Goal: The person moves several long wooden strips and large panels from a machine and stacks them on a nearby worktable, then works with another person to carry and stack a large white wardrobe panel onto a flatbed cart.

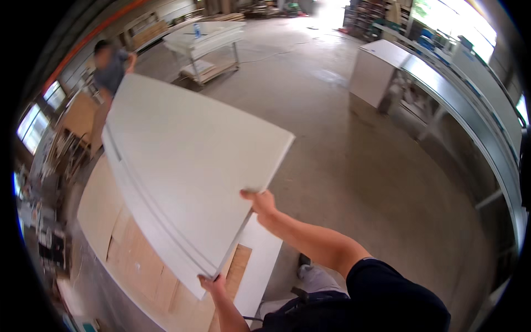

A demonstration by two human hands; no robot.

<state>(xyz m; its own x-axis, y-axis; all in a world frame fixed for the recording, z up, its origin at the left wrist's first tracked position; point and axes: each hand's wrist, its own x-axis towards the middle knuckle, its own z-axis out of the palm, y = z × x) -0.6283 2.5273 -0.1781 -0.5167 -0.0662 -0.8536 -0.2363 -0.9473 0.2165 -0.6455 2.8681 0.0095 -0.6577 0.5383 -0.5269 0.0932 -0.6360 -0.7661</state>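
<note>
A large white board (188, 155) is held up at a slant before me, stretching from my hands to a co-worker at the far left. My right hand (261, 202) grips its near edge, thumb on the top face and fingers out of sight beneath. At the near left corner, my left hand (213, 284) is closed on the same board. The co-worker (110, 66) stands at the far end with hands by the board's far edge. Below lie wooden panels (141, 257) and a white sheet (265, 246), partly hidden by the board.
A white-topped wheeled table (213, 36) with a blue bottle (197, 30) stands at the back. To the right runs a long metal-topped machine (442, 83) beside a pale box-like cabinet (376, 72). Wood pieces (72, 124) lean at the left. Concrete floor (354, 182) lies between.
</note>
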